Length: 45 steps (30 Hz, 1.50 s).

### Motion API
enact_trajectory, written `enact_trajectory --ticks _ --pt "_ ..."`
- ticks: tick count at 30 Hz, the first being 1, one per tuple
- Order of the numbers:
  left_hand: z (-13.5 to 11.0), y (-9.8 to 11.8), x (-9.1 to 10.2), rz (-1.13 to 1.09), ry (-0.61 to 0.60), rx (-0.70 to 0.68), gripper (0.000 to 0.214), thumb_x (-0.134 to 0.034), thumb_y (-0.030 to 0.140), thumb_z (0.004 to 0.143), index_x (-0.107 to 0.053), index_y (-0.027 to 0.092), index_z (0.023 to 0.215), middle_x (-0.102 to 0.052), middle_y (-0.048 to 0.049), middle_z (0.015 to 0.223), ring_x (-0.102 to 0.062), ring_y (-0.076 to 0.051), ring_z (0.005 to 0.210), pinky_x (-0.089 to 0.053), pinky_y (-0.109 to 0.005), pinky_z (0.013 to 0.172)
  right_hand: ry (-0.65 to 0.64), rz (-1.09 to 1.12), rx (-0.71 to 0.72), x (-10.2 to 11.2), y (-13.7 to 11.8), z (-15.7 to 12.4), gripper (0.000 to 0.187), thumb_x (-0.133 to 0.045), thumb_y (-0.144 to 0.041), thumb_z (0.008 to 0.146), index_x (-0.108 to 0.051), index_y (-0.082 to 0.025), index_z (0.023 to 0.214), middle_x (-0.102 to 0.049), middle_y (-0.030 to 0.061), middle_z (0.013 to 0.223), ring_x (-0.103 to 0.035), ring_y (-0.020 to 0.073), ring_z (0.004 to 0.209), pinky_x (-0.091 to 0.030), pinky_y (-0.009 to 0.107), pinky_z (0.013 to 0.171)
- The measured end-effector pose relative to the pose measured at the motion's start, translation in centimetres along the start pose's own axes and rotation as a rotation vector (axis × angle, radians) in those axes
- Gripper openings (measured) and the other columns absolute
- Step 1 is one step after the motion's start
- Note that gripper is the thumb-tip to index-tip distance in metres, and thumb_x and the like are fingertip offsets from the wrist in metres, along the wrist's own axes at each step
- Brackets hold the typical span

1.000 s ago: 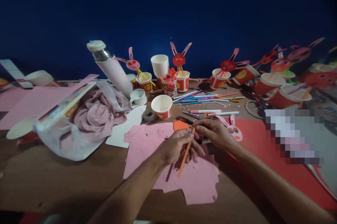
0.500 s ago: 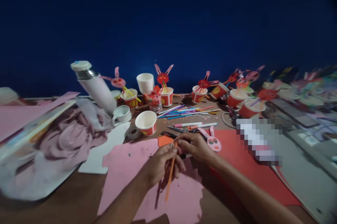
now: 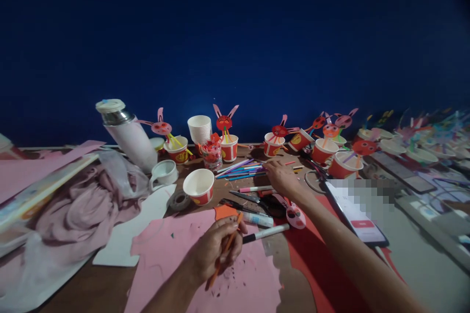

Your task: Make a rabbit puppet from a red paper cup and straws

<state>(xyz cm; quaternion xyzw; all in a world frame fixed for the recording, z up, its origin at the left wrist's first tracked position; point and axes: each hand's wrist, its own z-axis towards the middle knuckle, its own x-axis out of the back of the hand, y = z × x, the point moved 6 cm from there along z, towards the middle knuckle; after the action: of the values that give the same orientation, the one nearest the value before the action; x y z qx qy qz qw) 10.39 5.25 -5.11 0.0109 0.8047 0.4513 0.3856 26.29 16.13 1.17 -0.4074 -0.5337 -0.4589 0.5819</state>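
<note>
My left hand (image 3: 220, 244) is closed around a thin orange stick (image 3: 216, 274), held aslant above a pink sheet (image 3: 165, 249). Just behind that hand is a piece of orange paper (image 3: 224, 212). My right hand (image 3: 282, 176) reaches forward to the right end of a loose pile of thin coloured sticks (image 3: 235, 170), mostly blue, purple and white. Its fingertips are at the sticks and mostly hidden, so their grip cannot be made out. Below my right wrist lies a pink paper rabbit head (image 3: 295, 217). Scissors (image 3: 270, 201) and a black-and-white marker (image 3: 270, 232) lie nearby.
Paper cups (image 3: 229, 149) with rabbit-head figures line the back. An empty cup (image 3: 199, 186), a tape roll (image 3: 179, 200) and a tilted thermos (image 3: 128, 136) stand left of centre. A phone (image 3: 362, 222) lies right, beside a red sheet (image 3: 316, 254).
My right hand has left the orange stick and moved forward to the coloured sticks. My left hand keeps the orange stick. The view has shifted, uncovering the marker and scissors.
</note>
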Motion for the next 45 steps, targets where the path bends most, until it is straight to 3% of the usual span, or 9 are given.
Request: enact_trajectory --ticks 5,12,20,30,36,40,45 --pt "0.0 -0.1 0.0 0.022 0.005 0.017 0.016 -0.042 0.03 0.078 -0.049 0.015 0.078 -0.047 0.0049 0.036 -0.02 -0.003 0.025 -0.017 -0.015 0.029 -0.044 -0.054 0.009 -1.4 0.2 -0.7 0.034 -0.033 -0.014 0.083 -0.052 -0.022 0.111 -0.054 0.0096 0.112 -0.047 0.0222 0.102 -0.036 0.033 0.08" --pt "-0.1 0.1 -0.1 0.03 0.018 0.004 0.018 -0.042 0.032 0.078 -0.048 0.015 0.078 -0.047 0.005 0.037 -0.021 -0.003 0.025 -0.017 -0.016 0.029 -0.078 -0.068 0.056 -0.8 0.4 -1.9 0.03 -0.039 -0.011 0.08 -0.06 -0.024 0.098 -0.061 0.0067 0.101 -0.054 0.02 0.094 -0.035 0.03 0.08" --pt "0.0 0.5 -0.1 0.003 0.007 -0.023 0.018 -0.045 0.032 0.076 -0.049 0.015 0.077 -0.046 0.0055 0.037 -0.02 -0.003 0.026 -0.017 -0.015 0.03 -0.038 -0.058 -0.073 0.9 2.1 0.0 0.03 -0.036 -0.022 0.084 -0.063 -0.02 0.096 -0.064 0.0088 0.096 -0.058 0.0194 0.086 -0.038 0.027 0.072" --pt "-0.1 1.2 -0.1 -0.062 0.045 -0.062 0.016 -0.045 0.029 0.075 -0.05 0.014 0.075 -0.046 0.0042 0.037 -0.021 -0.002 0.025 -0.015 -0.014 0.029 -0.099 -0.043 0.029 -0.2 0.4 2.0 0.022 -0.049 -0.019 0.074 -0.067 -0.018 0.087 -0.065 0.0089 0.092 -0.058 0.0185 0.083 -0.039 0.024 0.07" --pt "-0.3 1.7 -0.1 -0.112 0.102 -0.11 0.015 -0.046 0.028 0.076 -0.049 0.014 0.075 -0.046 0.0045 0.037 -0.024 -0.002 0.025 -0.015 -0.014 0.03 -0.037 0.022 0.032 1.3 0.9 1.2 0.022 -0.046 -0.02 0.076 -0.066 -0.018 0.084 -0.064 0.0075 0.092 -0.057 0.0179 0.081 -0.038 0.025 0.066" --pt "-0.4 2.3 0.4 -0.15 0.196 -0.199 0.014 -0.049 0.028 0.076 -0.049 0.014 0.077 -0.057 0.0003 0.05 -0.042 -0.005 0.033 -0.027 -0.016 0.035 -0.058 0.391 0.044 2.0 0.3 -0.8 0.019 -0.047 -0.023 0.075 -0.063 -0.016 0.082 -0.062 0.0026 0.075 -0.054 0.0131 0.067 -0.037 0.022 0.06" --pt "-0.7 3.2 0.6 -0.217 0.297 -0.353 0.013 -0.055 0.024 0.074 -0.049 0.015 0.081 -0.065 -0.0064 0.077 -0.062 -0.016 0.067 -0.047 -0.026 0.059 -0.311 0.961 0.059 0.3 -3.5 -4.9 0.012 -0.048 -0.026 0.074 -0.054 -0.016 0.072 -0.049 -0.0039 0.058 -0.04 0.0074 0.049 -0.031 0.019 0.047"
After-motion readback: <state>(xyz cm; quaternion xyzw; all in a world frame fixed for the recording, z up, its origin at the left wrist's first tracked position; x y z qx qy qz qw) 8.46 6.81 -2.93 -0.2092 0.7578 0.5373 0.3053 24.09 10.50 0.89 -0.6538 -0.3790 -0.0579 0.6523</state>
